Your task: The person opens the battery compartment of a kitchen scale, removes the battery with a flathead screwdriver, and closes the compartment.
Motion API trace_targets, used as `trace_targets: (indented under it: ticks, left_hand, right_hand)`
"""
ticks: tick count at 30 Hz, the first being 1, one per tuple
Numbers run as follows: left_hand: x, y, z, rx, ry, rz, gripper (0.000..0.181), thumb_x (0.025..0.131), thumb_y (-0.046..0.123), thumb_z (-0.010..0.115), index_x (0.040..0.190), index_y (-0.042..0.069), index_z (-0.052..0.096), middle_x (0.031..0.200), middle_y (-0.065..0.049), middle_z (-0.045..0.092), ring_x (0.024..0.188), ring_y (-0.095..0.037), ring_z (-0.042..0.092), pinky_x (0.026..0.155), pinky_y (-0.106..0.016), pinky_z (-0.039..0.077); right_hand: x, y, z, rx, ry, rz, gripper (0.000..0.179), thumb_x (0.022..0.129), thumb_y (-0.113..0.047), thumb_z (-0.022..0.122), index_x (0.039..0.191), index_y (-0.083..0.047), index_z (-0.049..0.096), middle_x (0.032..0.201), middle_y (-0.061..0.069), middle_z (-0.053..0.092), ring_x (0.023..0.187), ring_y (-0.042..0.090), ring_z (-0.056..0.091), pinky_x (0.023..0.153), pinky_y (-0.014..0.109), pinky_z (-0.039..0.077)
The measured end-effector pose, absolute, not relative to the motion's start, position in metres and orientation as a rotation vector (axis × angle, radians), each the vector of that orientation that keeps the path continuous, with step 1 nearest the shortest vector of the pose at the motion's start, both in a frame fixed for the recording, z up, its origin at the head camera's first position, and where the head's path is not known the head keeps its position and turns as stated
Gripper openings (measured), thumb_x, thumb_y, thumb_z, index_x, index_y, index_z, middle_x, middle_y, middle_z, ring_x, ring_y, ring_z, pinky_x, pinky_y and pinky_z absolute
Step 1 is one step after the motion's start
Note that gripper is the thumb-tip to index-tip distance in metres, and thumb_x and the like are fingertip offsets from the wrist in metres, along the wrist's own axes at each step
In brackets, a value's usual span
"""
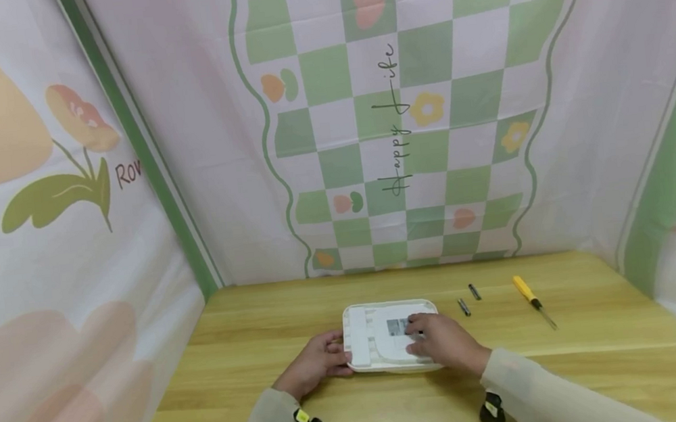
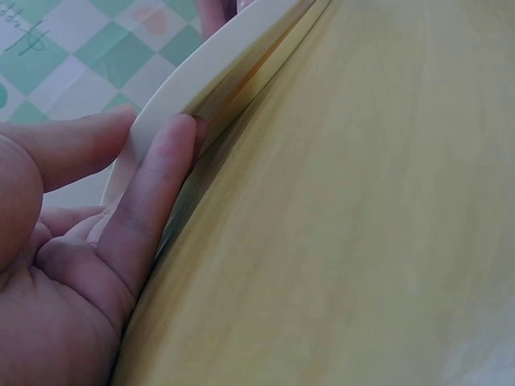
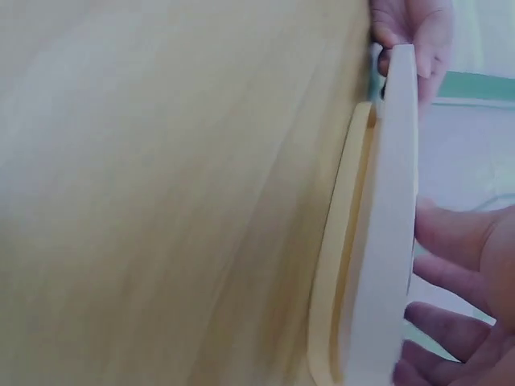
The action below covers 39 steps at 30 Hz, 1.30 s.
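A flat white plastic device [image 1: 359,337] with rounded corners lies on the wooden table, a grey printed label [image 1: 395,328] on its upward side. My left hand [image 1: 316,362] pinches its left edge; in the left wrist view the thumb is at the white rim [image 2: 173,92] and a finger reaches under it. Over the device's right part, my right hand [image 1: 445,342] rests with fingers spread on the upper face. From the right wrist, the device's white side [image 3: 386,209] shows edge-on above a cream-coloured lower part [image 3: 334,241].
Two small batteries, a nearer one [image 1: 464,307] and a farther one [image 1: 474,291], lie right of the device. Farther right is a screwdriver [image 1: 529,294] with a yellow handle. Patterned cloth [image 1: 391,131] hangs behind the wooden table [image 1: 250,314] and at both sides.
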State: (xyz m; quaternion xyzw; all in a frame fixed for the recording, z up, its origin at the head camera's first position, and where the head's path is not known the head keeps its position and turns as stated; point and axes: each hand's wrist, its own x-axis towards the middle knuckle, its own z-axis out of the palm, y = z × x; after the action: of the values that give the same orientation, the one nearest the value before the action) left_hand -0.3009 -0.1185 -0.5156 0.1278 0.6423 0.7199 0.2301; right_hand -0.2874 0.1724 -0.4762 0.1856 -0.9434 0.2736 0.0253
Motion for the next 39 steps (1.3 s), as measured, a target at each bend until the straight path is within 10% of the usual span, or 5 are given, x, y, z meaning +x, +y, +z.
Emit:
trace_targets:
  ticks: [22, 39]
  left_hand:
    - [-0.298, -0.117, -0.512, 0.345, 1.781, 1.965, 0.061, 0.09, -0.004, 0.063, 0.144, -0.008, 0.035, 0.107, -0.021, 0.066, 0.095, -0.033, 0.067, 0.083, -0.041, 0.058]
    - [-0.3, -0.112, -0.507, 0.254, 1.809, 1.921, 0.067, 0.092, 0.003, 0.064, 0.147, -0.01, 0.027, 0.108, -0.019, 0.064, 0.093, -0.029, 0.066, 0.082, -0.04, 0.058]
  right_hand:
    - [-0.286, 0.171, -0.483, 0.473, -2.74, 1.337, 0.03, 0.074, 0.0, 0.081, 0.102, -0.006, 0.073, 0.127, 0.015, 0.061, 0.124, 0.04, 0.048, 0.106, 0.056, 0.037]
    - [-0.292, 0.191, -0.475, 0.273, -2.661, 1.629, 0.03, 0.089, -0.004, 0.068, 0.119, -0.002, 0.065, 0.128, 0.018, 0.059, 0.123, 0.04, 0.049, 0.102, 0.054, 0.043]
